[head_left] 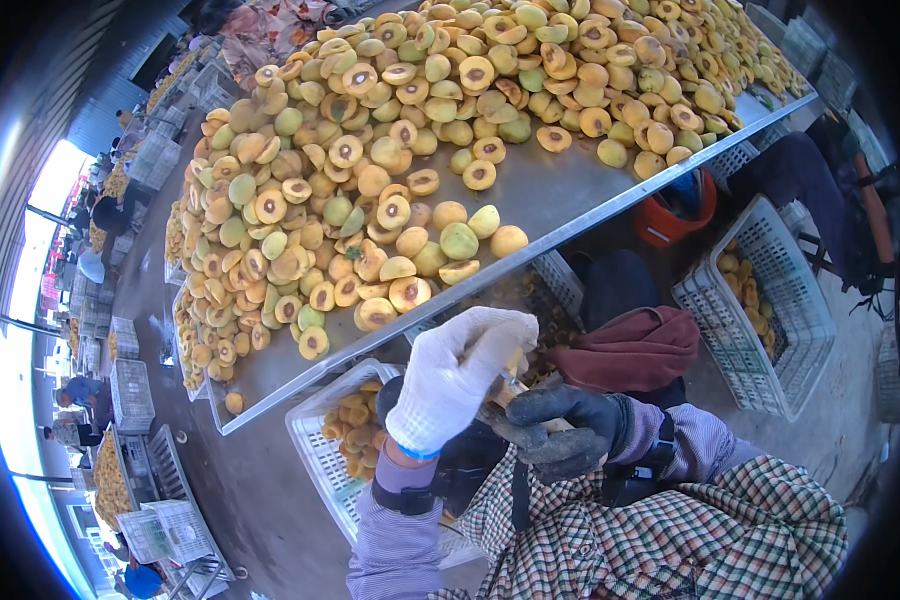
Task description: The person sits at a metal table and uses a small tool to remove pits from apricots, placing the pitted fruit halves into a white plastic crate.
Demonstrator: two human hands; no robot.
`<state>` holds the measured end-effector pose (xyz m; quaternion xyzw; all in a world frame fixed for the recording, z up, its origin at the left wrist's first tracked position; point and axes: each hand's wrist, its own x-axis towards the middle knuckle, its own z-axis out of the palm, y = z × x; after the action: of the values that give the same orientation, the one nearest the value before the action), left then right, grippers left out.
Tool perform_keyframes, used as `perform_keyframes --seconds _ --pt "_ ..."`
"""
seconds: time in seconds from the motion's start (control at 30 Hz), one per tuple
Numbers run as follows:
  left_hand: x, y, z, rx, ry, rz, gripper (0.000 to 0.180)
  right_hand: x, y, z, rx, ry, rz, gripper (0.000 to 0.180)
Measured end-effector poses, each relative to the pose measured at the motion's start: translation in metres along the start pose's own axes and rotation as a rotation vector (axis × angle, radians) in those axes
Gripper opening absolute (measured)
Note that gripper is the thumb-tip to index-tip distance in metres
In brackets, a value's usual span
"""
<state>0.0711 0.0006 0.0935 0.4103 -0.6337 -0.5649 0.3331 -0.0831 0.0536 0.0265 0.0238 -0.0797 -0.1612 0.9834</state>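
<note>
A small tool (pixel 511 387) is grasped in the dark-gloved right hand's grip (pixel 562 428), between the tabletop (pixel 530 195) and a checked apron (pixel 670 535). The white-gloved left hand (pixel 452 385) is curled by its upper end; whether anything is pinched there cannot be told. Halved fruit (pixel 475 72) is heaped across the tabletop.

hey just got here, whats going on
A person sits or stands at a metal table heaped with yellow fruit, many pieces halved, some with the stone showing. Their hands are together in front of the table edge: the dark-gloved right hand grips what looks like a small tool, and the white-gloved left hand is close against it; whether it holds fruit is unclear. Below, a left crate and a right crate both contain fruit.
</note>
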Motion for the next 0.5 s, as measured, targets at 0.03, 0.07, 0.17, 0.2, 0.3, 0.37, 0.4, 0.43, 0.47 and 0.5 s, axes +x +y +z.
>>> perform_keyframes --seconds 0.03,0.07,0.17,0.2,0.3,0.37,0.4,0.43,0.47,0.5 --pt "0.001 -0.002 0.003 0.164 0.018 0.122 0.028 -0.002 0.000 0.000 0.000 -0.007 -0.003 0.031" --pt "0.003 -0.004 0.004 0.327 0.037 0.244 0.028 -0.003 0.000 0.000 0.003 -0.001 -0.008 0.031" --pt "0.006 -0.008 0.001 0.449 0.064 0.490 0.030 -0.002 0.000 0.002 0.015 -0.016 -0.004 0.031" --pt "0.003 -0.008 0.001 0.181 0.043 0.358 0.031 0.000 0.001 0.002 0.017 -0.037 0.000 0.031" --pt "-0.002 -0.012 0.010 -0.441 0.026 0.066 0.038 -0.003 0.002 0.002 0.019 -0.022 -0.022 0.031" --pt "-0.006 -0.013 0.018 -0.583 0.122 0.015 0.043 -0.002 0.002 0.003 -0.021 -0.027 -0.026 0.031" --pt "-0.005 -0.012 0.021 -0.726 0.141 -0.028 0.043 -0.001 0.002 0.005 -0.064 -0.044 -0.029 0.031" --pt "-0.004 -0.012 0.022 -0.867 0.161 -0.072 0.043 0.001 0.002 0.007 -0.105 -0.061 -0.031 0.031" --pt "-0.004 -0.013 0.023 -1.010 0.181 -0.115 0.043 0.001 0.000 0.012 -0.188 -0.003 -0.039 0.031" --pt "-0.004 -0.015 0.023 -0.963 0.264 -0.102 0.043 0.000 -0.002 0.021 -0.270 0.055 -0.047 0.031"
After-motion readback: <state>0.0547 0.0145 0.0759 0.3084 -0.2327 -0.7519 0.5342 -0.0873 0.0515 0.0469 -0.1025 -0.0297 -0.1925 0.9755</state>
